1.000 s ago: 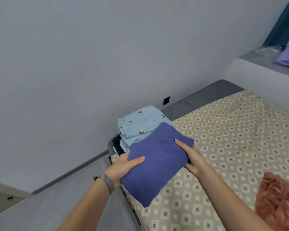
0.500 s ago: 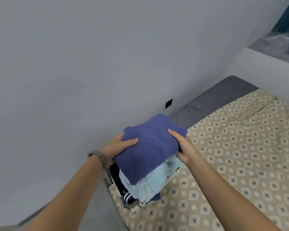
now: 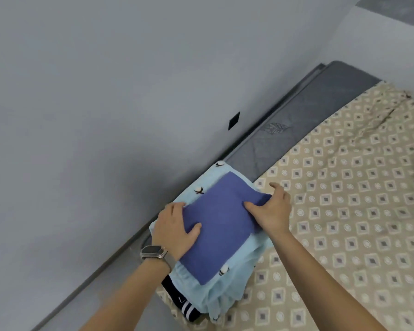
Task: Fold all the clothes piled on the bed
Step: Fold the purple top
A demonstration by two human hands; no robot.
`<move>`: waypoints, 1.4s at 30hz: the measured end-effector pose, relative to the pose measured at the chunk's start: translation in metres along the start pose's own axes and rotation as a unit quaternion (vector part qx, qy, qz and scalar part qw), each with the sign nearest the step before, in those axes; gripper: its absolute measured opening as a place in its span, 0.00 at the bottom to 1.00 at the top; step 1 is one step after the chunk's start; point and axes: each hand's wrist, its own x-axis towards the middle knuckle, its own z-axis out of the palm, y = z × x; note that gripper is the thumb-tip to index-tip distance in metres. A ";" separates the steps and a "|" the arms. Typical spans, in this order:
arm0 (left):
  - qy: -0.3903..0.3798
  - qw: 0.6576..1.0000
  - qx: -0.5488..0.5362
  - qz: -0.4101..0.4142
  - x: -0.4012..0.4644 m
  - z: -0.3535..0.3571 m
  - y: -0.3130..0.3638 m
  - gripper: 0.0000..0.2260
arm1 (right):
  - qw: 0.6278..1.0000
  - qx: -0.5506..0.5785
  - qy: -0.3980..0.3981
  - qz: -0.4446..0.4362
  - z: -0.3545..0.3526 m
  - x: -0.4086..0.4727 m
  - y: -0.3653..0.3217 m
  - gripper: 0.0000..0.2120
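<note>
Now both hands are lying on a folded blue garment (image 3: 219,220) that is sitting on top of a stack of folded clothes at the bed's (image 3: 359,201) left edge, close to the wall (image 3: 105,91). The left hand (image 3: 177,229) is resting on the garment's near-left side, thumb lying flat on the cloth and the fingers wrapping over the left border; whether they are reaching under it cannot be told. The right hand (image 3: 274,210) is sitting at the garment's right border, its thumb stretching flat across the cloth and the other fingers curling down over the side, so the fabric is bunching a little there between thumb and fingers. A watch (image 3: 153,252) is showing on the left wrist.

Under the blue garment a pale blue piece (image 3: 234,278) with small cotton-flower prints is spreading out wider on all sides, its near end drooping toward the sheet. Beneath that, a dark garment with white stripes (image 3: 184,304) is peeking out at the stack's near-left corner. The bed's patterned beige sheet (image 3: 344,235) is covering most of the surface, while a grey mattress strip (image 3: 304,120) is running bare along the wall side. A small black diamond-shaped mark (image 3: 234,120) is showing on the wall above it.
</note>
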 end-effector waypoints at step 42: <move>-0.338 0.849 0.240 0.329 -0.206 0.204 0.317 0.20 | 0.964 -0.072 -0.025 0.256 -0.300 -0.163 0.389 0.16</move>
